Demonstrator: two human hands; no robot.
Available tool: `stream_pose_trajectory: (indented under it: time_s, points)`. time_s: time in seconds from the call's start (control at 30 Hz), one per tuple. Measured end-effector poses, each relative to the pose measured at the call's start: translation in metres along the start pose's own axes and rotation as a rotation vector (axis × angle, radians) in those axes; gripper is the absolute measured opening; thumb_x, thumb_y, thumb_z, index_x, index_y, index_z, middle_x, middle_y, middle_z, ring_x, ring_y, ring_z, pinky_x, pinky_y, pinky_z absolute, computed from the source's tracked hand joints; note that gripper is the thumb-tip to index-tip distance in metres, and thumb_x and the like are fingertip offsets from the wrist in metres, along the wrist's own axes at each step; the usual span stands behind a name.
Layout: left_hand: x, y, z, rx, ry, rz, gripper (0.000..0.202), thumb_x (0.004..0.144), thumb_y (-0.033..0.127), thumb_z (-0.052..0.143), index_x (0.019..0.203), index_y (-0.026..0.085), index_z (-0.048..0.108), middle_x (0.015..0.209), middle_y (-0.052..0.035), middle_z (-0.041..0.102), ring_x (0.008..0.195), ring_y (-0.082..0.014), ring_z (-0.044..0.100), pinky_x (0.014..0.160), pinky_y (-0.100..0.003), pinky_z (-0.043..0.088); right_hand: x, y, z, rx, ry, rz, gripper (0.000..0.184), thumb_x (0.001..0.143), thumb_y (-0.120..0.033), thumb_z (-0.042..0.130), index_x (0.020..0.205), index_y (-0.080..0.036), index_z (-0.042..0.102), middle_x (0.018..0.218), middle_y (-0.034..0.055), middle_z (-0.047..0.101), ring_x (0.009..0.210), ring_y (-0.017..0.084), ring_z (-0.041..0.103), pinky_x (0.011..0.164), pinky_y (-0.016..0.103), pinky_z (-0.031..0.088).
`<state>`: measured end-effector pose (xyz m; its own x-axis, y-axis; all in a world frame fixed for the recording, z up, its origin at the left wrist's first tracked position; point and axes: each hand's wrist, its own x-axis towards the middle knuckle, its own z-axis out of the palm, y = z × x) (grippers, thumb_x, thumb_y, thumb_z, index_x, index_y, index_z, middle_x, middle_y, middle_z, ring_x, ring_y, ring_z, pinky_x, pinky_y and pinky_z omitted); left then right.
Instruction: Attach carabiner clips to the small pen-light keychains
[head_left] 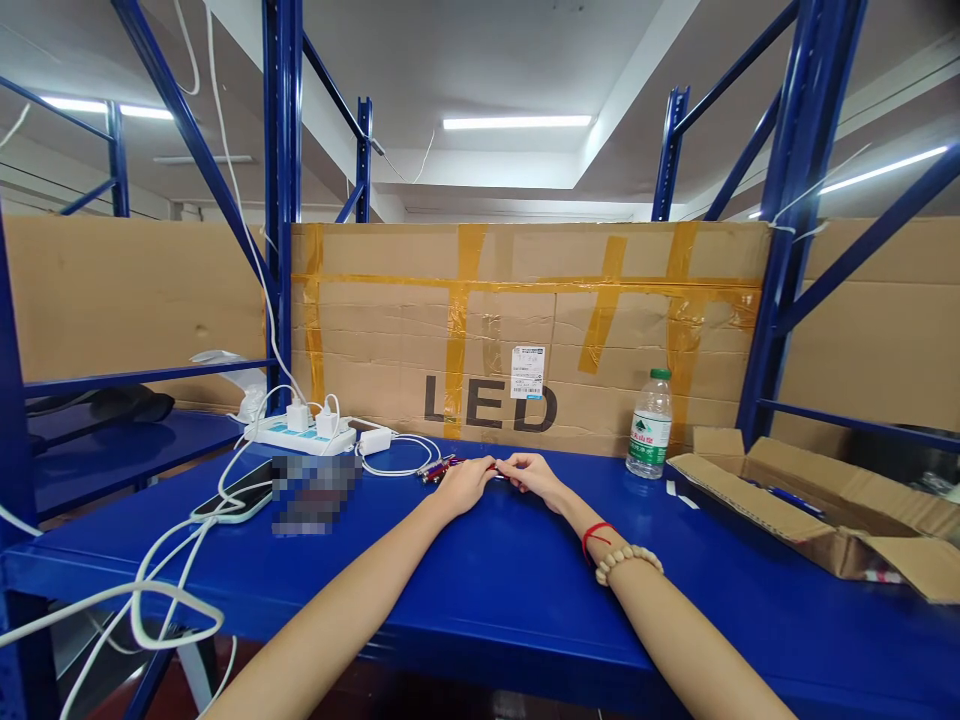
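Near the back of the blue shelf, my left hand (pixel 466 484) curls over the right end of a small bundle of red and dark pens (pixel 439 468). Its fingertips meet those of my right hand (pixel 532 474), which is closed in a pinch. Between the two hands shows a slim red pen (pixel 496 467), held at the fingertips and mostly hidden by the fingers. A red string and a beaded bracelet (pixel 628 560) circle my right wrist.
A white power strip (pixel 300 436) with chargers and loose cables, plus a phone (pixel 238 494), lie left. A water bottle (pixel 649 425) stands right of my hands, beside an open cardboard box (pixel 787 530) containing a blue pen. A cardboard panel (pixel 390 340) closes the back.
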<state>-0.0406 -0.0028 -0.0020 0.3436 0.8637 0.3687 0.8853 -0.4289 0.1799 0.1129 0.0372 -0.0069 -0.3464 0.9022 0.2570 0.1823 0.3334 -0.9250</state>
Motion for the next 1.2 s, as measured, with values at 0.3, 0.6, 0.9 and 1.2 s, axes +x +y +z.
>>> stream_pose_trajectory:
  time_s: [0.3, 0.6, 0.9, 1.2]
  points:
    - [0.0005, 0.0006, -0.0014, 0.015, -0.009, -0.016, 0.025, 0.091, 0.031, 0.026, 0.104, 0.023, 0.046, 0.102, -0.0046, 0.061, 0.097, -0.0212, 0.057, 0.075, -0.031, 0.045, 0.0018, 0.0007, 0.0005, -0.010, 0.026, 0.052, 0.039, 0.051, -0.049, 0.072, 0.054, -0.014, 0.055, 0.042, -0.0054, 0.043, 0.040, 0.004, 0.033, 0.040, 0.018, 0.024]
    - [0.0020, -0.0069, -0.0014, -0.011, -0.038, -0.034, 0.025, 0.090, 0.031, 0.027, 0.103, 0.026, 0.048, 0.106, -0.0014, 0.060, 0.101, -0.0194, 0.055, 0.081, -0.031, 0.043, -0.0023, -0.0031, 0.0031, -0.058, 0.002, 0.031, 0.037, 0.055, -0.049, 0.069, 0.053, -0.014, 0.057, 0.042, -0.0045, 0.042, 0.042, 0.005, 0.034, 0.041, 0.019, 0.023]
    - [-0.0015, -0.0037, -0.0029, -0.011, -0.020, -0.022, 0.026, 0.090, 0.032, 0.025, 0.110, 0.027, 0.042, 0.106, -0.0030, 0.060, 0.100, -0.0202, 0.055, 0.082, -0.033, 0.042, -0.0026, -0.0026, 0.0039, -0.064, 0.005, -0.011, 0.039, 0.058, -0.051, 0.066, 0.052, -0.015, 0.053, 0.040, -0.0053, 0.041, 0.039, 0.005, 0.033, 0.041, 0.019, 0.024]
    - [0.0003, -0.0057, -0.0021, 0.047, -0.025, -0.066, 0.026, 0.091, 0.034, 0.024, 0.107, 0.026, 0.043, 0.105, -0.0040, 0.060, 0.099, -0.0217, 0.055, 0.080, -0.033, 0.042, 0.0009, 0.0020, 0.0066, -0.074, 0.015, -0.026, 0.040, 0.061, -0.054, 0.063, 0.059, -0.014, 0.058, 0.042, -0.0048, 0.042, 0.040, 0.005, 0.036, 0.039, 0.018, 0.026]
